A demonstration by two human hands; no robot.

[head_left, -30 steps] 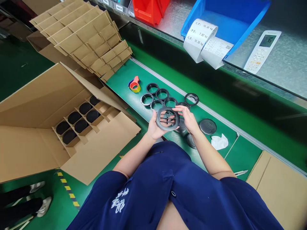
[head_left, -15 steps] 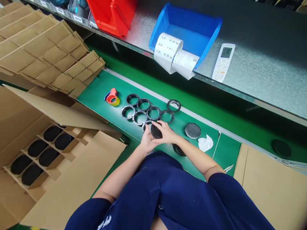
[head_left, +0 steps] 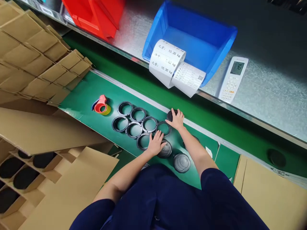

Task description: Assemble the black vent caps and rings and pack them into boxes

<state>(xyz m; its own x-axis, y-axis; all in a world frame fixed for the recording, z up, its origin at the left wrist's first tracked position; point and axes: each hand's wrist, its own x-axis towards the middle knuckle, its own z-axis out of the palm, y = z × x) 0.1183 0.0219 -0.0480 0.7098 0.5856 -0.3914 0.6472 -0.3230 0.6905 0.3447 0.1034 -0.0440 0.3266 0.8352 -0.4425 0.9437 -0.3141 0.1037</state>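
At a green-topped workbench (head_left: 76,95), reaching toward the pale back rail (head_left: 144,98) with the right hand (head_left: 176,119), thumb and fingers fanned over a dark round piece (head_left: 171,115); firm grip or mere touch impossible to tell. Nearer the body, resting low with the left hand (head_left: 155,143), fingers spread wide and holding nothing, thumb over a round louvred vent (head_left: 167,151), contact uncertain.

Changed from half a second before: hands then together around a black disc in front of the body, now well apart, with the right carried out to the back rail. At that rail, formerly an open black ring in plain sight; now a dark round shape under the fingers. Newly in full view beside the first vent, a second louvred vent (head_left: 181,163), previously half behind the right forearm. Nearly covered by that forearm now, a white cloth (head_left: 209,151).

Unmoved on the bench, seven open black rings (head_left: 142,127) touching in a cluster, just left of the hands, with an orange tape dispenser (head_left: 102,99) beyond. On the shelf above, a blue bin (head_left: 189,41) with a printed label strip (head_left: 168,59) draped over the front.
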